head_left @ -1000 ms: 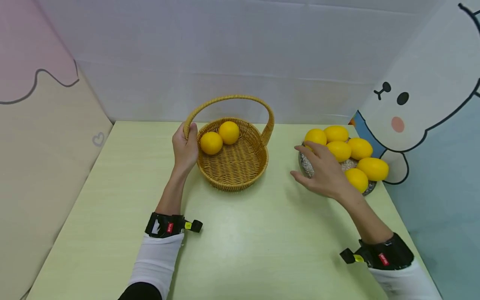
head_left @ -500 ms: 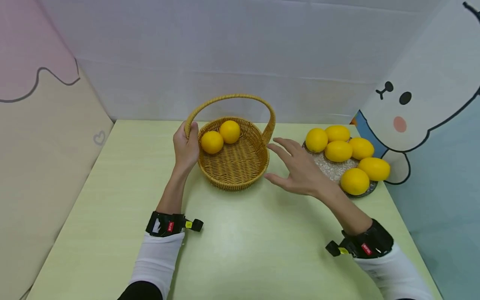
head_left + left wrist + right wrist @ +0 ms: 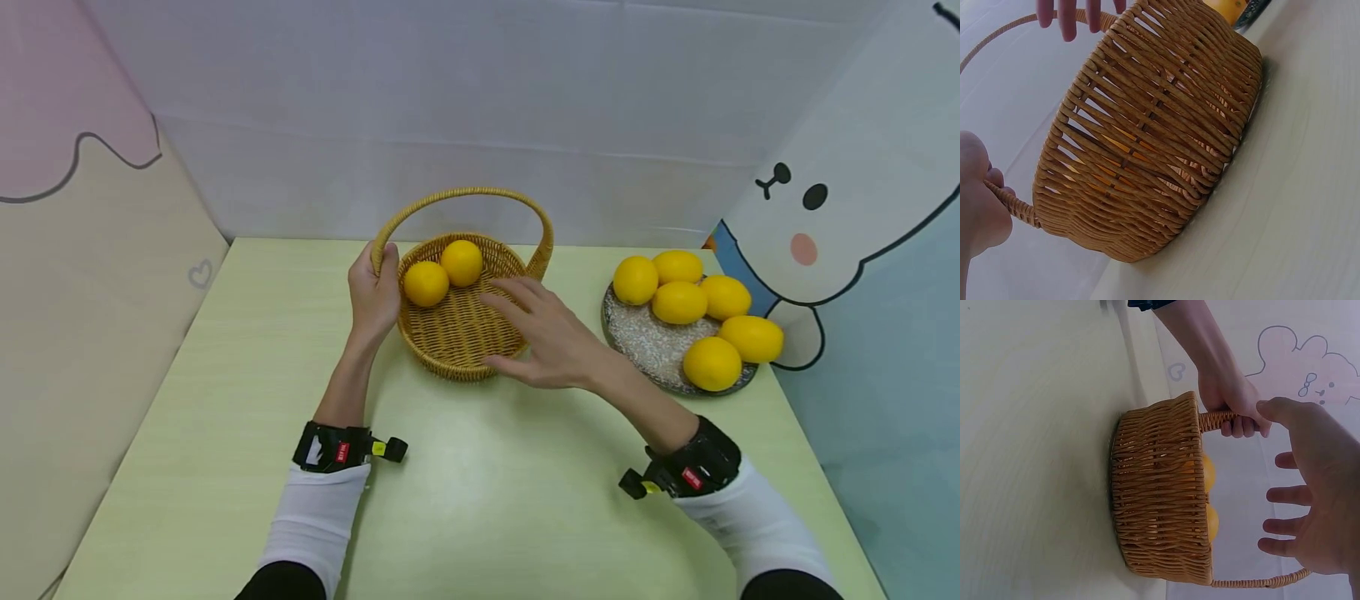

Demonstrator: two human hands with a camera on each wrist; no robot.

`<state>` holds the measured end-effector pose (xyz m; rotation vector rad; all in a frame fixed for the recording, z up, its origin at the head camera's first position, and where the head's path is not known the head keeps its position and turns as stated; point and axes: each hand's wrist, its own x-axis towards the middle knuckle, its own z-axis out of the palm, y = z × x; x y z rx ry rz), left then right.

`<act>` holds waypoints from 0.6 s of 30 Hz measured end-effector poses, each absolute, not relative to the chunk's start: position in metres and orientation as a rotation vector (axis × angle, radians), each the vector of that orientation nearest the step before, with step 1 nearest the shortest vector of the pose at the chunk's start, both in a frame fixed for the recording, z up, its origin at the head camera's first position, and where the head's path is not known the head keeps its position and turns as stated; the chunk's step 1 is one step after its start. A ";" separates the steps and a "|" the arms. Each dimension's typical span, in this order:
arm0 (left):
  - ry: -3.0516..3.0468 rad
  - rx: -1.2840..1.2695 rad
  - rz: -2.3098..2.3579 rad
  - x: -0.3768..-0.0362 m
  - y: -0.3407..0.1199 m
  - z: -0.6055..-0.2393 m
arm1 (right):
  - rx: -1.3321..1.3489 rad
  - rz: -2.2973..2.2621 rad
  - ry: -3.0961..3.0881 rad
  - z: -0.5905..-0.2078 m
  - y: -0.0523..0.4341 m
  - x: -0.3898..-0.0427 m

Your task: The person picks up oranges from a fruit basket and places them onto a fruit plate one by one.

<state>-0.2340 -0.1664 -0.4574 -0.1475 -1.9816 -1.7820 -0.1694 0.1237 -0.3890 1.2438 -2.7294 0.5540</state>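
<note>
A round wicker basket (image 3: pixel 465 337) with a tall hooped handle stands on the table, two yellow lemons (image 3: pixel 426 284) lying at its back left. My left hand (image 3: pixel 373 287) grips the left foot of the handle; the left wrist view shows the basket's woven side (image 3: pixel 1147 131) up close. Over the basket's right rim hovers my right hand (image 3: pixel 543 337), fingers spread and holding nothing. In the right wrist view that hand (image 3: pixel 1319 494) is above the basket opening, apart from the lemons (image 3: pixel 1211 522) inside.
On the right, a speckled grey plate (image 3: pixel 637 337) bears several more yellow lemons (image 3: pixel 712 364), grouped at its back and right. A pale wall sheet (image 3: pixel 480 100) rises behind the table (image 3: pixel 450 483), and a panel with a cartoon bear (image 3: pixel 862 192) borders the right side.
My right hand has travelled left from the plate of lemons to over the basket's right side, empty throughout. My left hand keeps its grip on the handle, and the basket stays in place.
</note>
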 end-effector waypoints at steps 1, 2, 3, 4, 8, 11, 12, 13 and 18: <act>-1.981 -0.148 -1.781 -0.234 -0.167 -0.458 | 1.251 0.547 -2.729 -0.389 0.121 -0.171; -1.982 -0.147 -1.782 -0.235 -0.167 -0.458 | 1.257 0.537 -2.726 -0.388 0.118 -0.174; -1.983 -0.142 -1.783 -0.235 -0.167 -0.458 | 1.262 0.527 -2.723 -0.388 0.115 -0.176; -1.985 -0.139 -1.785 -0.235 -0.167 -0.458 | 1.264 0.514 -2.724 -0.387 0.112 -0.179; -1.990 -0.119 -1.794 -0.234 -0.166 -0.457 | 1.278 0.466 -2.723 -0.384 0.102 -0.191; -1.991 -0.110 -1.794 -0.234 -0.166 -0.457 | 1.282 0.406 -2.730 -0.382 0.095 -0.202; -1.991 -0.109 -1.791 -0.235 -0.166 -0.456 | 1.281 0.382 -2.737 -0.382 0.092 -0.205; -1.992 -0.108 -1.787 -0.235 -0.166 -0.457 | 1.278 0.351 -2.746 -0.382 0.090 -0.208; -1.995 -0.119 -1.771 -0.235 -0.167 -0.458 | 1.252 0.217 -2.835 -0.382 0.079 -0.223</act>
